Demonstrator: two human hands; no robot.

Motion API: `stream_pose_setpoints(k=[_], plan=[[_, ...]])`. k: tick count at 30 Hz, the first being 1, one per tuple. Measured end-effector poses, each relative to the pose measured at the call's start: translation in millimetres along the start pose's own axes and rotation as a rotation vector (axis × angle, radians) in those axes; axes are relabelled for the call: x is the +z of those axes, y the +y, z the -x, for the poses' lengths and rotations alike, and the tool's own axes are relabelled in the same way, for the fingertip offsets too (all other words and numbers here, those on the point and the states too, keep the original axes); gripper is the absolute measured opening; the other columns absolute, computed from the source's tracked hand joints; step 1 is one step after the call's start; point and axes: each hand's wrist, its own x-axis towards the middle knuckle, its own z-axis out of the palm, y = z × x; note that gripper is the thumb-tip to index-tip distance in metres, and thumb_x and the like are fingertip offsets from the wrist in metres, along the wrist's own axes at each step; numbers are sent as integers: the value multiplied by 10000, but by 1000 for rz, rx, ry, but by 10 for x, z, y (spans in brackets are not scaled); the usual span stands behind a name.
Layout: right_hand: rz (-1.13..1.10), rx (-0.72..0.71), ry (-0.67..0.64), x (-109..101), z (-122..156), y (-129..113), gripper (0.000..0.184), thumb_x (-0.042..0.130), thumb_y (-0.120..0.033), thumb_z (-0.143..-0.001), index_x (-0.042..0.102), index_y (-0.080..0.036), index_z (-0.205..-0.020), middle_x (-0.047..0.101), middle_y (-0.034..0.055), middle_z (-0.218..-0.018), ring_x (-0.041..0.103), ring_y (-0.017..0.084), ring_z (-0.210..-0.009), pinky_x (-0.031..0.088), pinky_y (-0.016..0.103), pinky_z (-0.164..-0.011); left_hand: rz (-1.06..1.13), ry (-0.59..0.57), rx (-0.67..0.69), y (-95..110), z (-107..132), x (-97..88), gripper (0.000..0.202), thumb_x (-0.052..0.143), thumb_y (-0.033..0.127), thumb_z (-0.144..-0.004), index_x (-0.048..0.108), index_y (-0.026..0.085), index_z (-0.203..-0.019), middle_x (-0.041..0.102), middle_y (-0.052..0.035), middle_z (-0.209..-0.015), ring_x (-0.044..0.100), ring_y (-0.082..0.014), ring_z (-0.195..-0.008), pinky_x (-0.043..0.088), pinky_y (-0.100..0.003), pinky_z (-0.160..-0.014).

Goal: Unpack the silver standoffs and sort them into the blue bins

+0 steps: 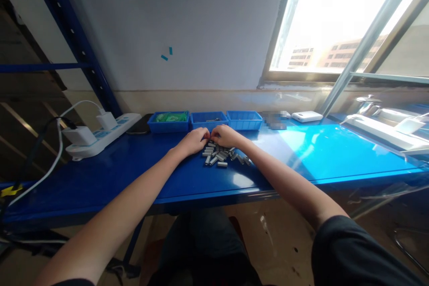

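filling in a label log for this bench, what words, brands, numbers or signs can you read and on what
No readable text anywhere in this view.
Green plastic packaging in the left blue bin: too blurred to read.
Small metal pieces: too small to show any marking.
White power strip: no legible label.
Pixelated patch beside the right blue bin: unreadable.

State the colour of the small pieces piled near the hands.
The small pieces are silvery grey, seen in the head view.
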Motion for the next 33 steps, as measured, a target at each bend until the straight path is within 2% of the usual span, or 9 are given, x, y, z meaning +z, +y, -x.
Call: stream_pose_setpoints(k=[9,14,17,19,21,23,25,28,33], plan=[[6,0,72,35,-1,46,153,605,-239,-851,686,-155,-752,699,58,-753,600,161,-709,340,242,-616,90,-108,-19,26,30,-133,275,578,346,-756,669,184,-959,660,-77,-932,614,-223,-827,490,-326,-799],[-77,-3,59,62,15,-4,65,600,-152,-809,664,-163,-814,683,25,-774,576,143,-696,344,231,-613,66,-118,-11,30,23,-133,259,560,337,-776,686,178,-938,645,-86,-954,618,-229,-834,483,-322,-778],[-88,-47,86,15,8,-21,110,600,-106,-773,642,-162,-859,671,28,-812,571,158,-749,372,236,-652,53,-118,-1,20,22,-123,249,562,325,-781,692,178,-935,642,-86,-960,616,-232,-860,480,-313,-769],[-58,-93,198,-85,-2,38,98,595,-119,-783,632,-161,-864,662,48,-848,565,183,-822,398,260,-731,65,-113,14,15,26,-120,261,562,317,-788,695,182,-968,646,-81,-959,614,-224,-847,480,-308,-760],[-16,-75,398,-222,-1,172,92,554,-151,-829,626,-161,-885,656,74,-906,550,209,-901,401,300,-831,70,-107,40,15,31,-117,282,553,302,-799,695,193,-1017,651,-71,-951,610,-206,-812,479,-303,-756],[44,68,598,-345,23,350,138,497,-176,-870,625,-153,-918,652,105,-952,537,240,-945,392,343,-879,55,-103,66,17,34,-110,276,546,286,-807,702,200,-1018,653,-66,-942,605,-194,-792,475,-299,-761],[103,243,666,-401,69,500,163,504,-210,-876,631,-136,-947,654,135,-976,536,274,-960,398,375,-872,38,-96,69,20,32,-93,237,544,281,-810,715,200,-952,655,-71,-947,606,-197,-807,470,-297,-761],[106,289,572,-340,129,518,186,558,-266,-865,646,-135,-963,665,132,-966,560,281,-946,410,380,-854,43,-65,20,18,21,-56,204,546,299,-814,706,193,-881,664,-76,-964,613,-213,-854,465,-301,-769],[-78,-97,333,-130,65,48,223,612,-271,-842,636,-167,-1037,677,57,-918,591,202,-881,420,297,-799,272,40,-134,-3,18,-53,292,496,370,-850,667,139,-904,674,-59,-818,605,-196,-742,464,-298,-709]])
